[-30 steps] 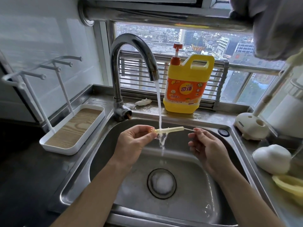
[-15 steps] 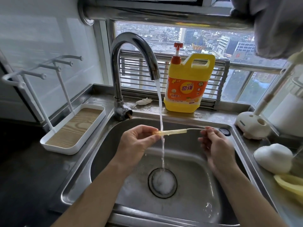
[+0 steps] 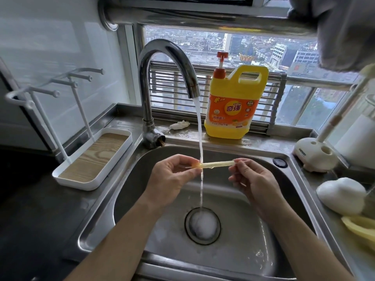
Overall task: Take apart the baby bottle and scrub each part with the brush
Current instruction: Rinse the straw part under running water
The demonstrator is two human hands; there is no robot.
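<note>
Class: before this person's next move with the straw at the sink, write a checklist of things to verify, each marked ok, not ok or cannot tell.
1. The left hand pinches one end of the straw: ok.
2. The right hand pinches the other end: ok.
3. The water stream lands on the straw: ok.
4. The straw is held over the sink: ok.
5. The brush is inside the straw: cannot tell.
6. The drain runs freely under its foam: cannot tell.

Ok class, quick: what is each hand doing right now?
Left hand: pinches the straw at its left end, under the tap water.
Right hand: pinches the straw at its right end.
</note>
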